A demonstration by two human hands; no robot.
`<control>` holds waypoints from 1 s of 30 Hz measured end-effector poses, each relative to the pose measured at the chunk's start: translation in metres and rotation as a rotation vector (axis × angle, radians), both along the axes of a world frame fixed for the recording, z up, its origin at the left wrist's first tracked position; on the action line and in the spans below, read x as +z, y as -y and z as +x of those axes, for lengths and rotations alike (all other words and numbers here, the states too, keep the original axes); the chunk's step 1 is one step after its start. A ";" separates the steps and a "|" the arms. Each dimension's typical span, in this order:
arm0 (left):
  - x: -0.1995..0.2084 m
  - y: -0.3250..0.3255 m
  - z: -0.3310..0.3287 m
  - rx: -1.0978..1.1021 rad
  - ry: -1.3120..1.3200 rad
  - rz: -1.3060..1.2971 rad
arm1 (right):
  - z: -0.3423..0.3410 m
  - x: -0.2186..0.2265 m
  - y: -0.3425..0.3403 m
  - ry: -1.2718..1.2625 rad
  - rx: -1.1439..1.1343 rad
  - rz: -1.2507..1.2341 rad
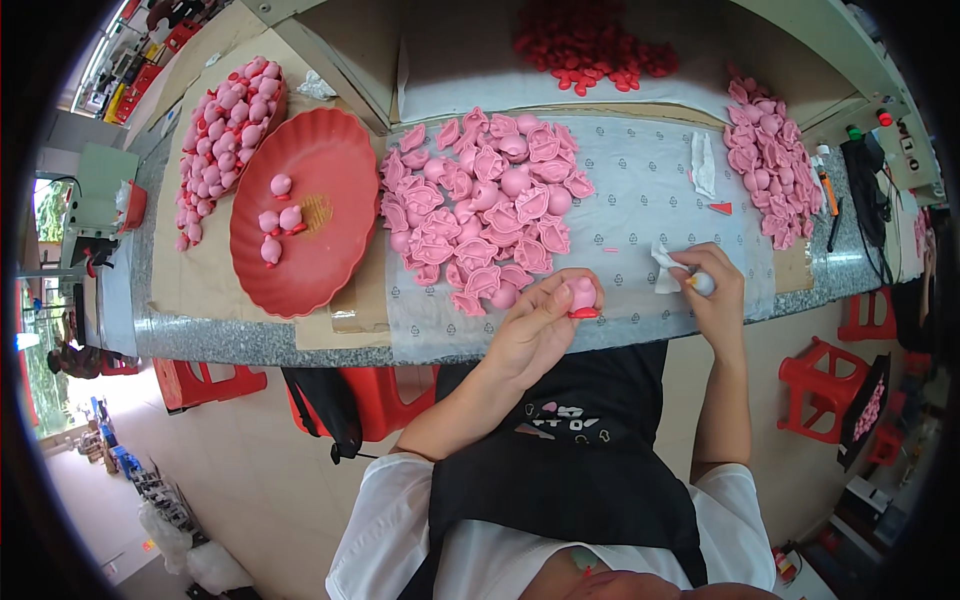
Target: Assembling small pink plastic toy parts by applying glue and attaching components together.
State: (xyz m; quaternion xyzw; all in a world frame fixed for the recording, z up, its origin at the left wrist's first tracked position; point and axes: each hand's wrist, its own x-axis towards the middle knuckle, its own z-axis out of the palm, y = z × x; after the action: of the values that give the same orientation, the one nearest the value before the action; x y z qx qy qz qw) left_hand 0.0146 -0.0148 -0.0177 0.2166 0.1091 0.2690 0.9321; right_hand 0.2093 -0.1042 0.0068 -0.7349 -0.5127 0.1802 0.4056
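My left hand [532, 332] is closed, with thumb and fingers pinching a small pink rounded figure [581, 292] that has a red base. In my closed right hand [722, 305] is a small white squeeze bottle [702, 284], its tip beside a crumpled white tissue [663, 268] at the fingertips. Whether the tissue is gripped or only touched, I cannot tell. Just beyond my left hand spreads a heap of pink moulded pieces [490, 205], some round, some with ruffled edges. To the left, a red scalloped tray [335, 190] carries several finished-looking pink figures [281, 186] with red bases.
More pink-and-red figures [225, 130] are piled beyond the tray. Small red parts [600, 60] lie under the shelf at the back. Another pink heap [768, 165] is at the right, near an orange-handled tool [828, 192]. A folded tissue [703, 165] and a red triangular piece [720, 208] rest on the sheet.
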 end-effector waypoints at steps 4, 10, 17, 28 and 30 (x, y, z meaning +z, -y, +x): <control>0.003 0.003 0.000 -0.015 0.023 0.023 | -0.046 0.017 -0.010 -0.761 -0.128 0.215; 0.015 0.006 -0.004 -0.020 -0.113 0.067 | -0.068 0.020 -0.026 -0.596 0.172 0.182; 0.012 0.007 -0.007 -0.112 -0.041 0.122 | -0.068 0.016 -0.020 -0.514 0.240 0.232; 0.008 0.005 -0.003 0.419 -0.340 0.828 | -0.060 0.012 -0.006 -1.008 -0.215 0.363; 0.007 0.005 -0.003 0.516 -0.313 0.907 | -0.066 0.014 -0.006 -0.981 -0.201 0.352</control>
State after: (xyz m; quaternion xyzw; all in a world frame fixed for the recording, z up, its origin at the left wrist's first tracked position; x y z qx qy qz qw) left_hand 0.0118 -0.0196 -0.0108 0.6005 0.1693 0.4738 0.6215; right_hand 0.1434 -0.0978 0.0206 -0.5306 -0.2125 0.3743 0.7302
